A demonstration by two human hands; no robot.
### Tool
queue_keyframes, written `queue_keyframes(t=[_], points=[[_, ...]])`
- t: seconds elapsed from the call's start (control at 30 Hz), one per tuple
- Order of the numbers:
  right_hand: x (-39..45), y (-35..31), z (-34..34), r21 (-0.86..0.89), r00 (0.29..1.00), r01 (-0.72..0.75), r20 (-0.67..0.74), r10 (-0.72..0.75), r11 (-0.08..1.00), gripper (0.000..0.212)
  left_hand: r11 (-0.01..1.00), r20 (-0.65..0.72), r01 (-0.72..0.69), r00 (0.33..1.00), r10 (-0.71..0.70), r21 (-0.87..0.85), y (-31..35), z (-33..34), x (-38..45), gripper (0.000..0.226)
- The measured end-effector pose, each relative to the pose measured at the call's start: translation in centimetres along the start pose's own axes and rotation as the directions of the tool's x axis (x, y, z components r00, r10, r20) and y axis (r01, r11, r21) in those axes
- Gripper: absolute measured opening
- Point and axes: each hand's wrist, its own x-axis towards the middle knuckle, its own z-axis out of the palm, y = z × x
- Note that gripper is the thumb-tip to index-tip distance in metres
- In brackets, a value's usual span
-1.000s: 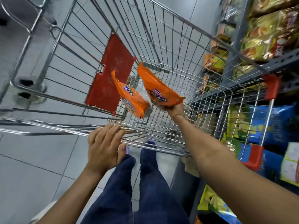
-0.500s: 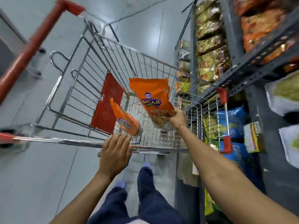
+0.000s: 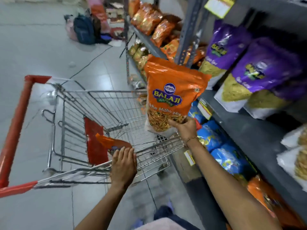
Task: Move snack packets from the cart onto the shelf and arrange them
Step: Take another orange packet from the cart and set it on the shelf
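I had lifted the packet [image 3: 172, 95] clear of the cart [image 3: 106, 103]; my right hand [image 3: 184, 128] pinched its bottom edge, shelf [image 3: 245, 130] just beyond. Left hand [image 3: 123, 165] rested flat on a second packet [image 3: 113, 143]. Placement came next.

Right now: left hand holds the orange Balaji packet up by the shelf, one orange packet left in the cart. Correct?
Not quite. The head view shows the right hand holding the orange Balaji packet by the shelf; the left hand is at the cart. One orange packet remains inside.
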Motion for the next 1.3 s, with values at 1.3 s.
queue_keyframes(t=[1.3], points=[[-29.4, 7.1, -46.2, 0.024, 0.481, -0.007, -0.876, 0.025, 1.0, 0.027, 0.361, -0.243, -0.844, 0.475, 0.845, -0.396, 43.3, 7.1, -1.5, 0.045]])
